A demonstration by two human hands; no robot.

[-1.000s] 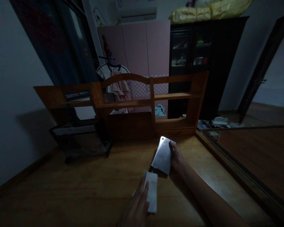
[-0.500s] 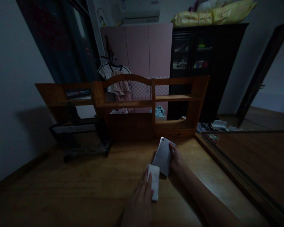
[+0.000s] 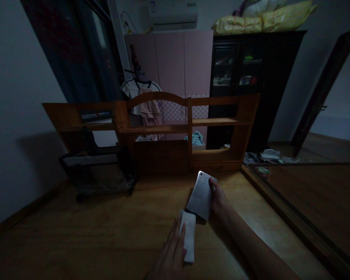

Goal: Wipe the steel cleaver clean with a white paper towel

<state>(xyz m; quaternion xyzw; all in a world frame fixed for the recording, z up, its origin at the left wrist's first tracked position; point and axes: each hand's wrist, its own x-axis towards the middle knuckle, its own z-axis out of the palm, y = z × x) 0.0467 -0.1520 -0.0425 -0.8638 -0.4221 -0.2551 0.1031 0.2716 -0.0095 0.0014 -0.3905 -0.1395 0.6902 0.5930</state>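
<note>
My right hand (image 3: 219, 198) grips the right edge of a grey tablet (image 3: 201, 196), thumb on its back. The tablet is tilted, and a small dark camera dot shows near its top left corner. Below it, my left hand (image 3: 172, 249) is closed on a folded white cloth (image 3: 189, 235), long and narrow, fingers along its left side. The cloth's upper end lies close to the tablet's lower edge; whether they touch I cannot tell. Both hands are above a wooden tabletop (image 3: 105, 225).
A wooden shelf unit (image 3: 160, 128) stands along the back of the surface. To the left sits a dark-framed, box-like item (image 3: 96, 171). A raised wooden edge (image 3: 280, 206) runs down the right side. Behind are pink wardrobe doors (image 3: 169, 58) and a black cabinet (image 3: 277, 77).
My left hand and the folded cloth have moved slightly down, away from the tablet. The tablet and my right hand have shifted down only a little.
</note>
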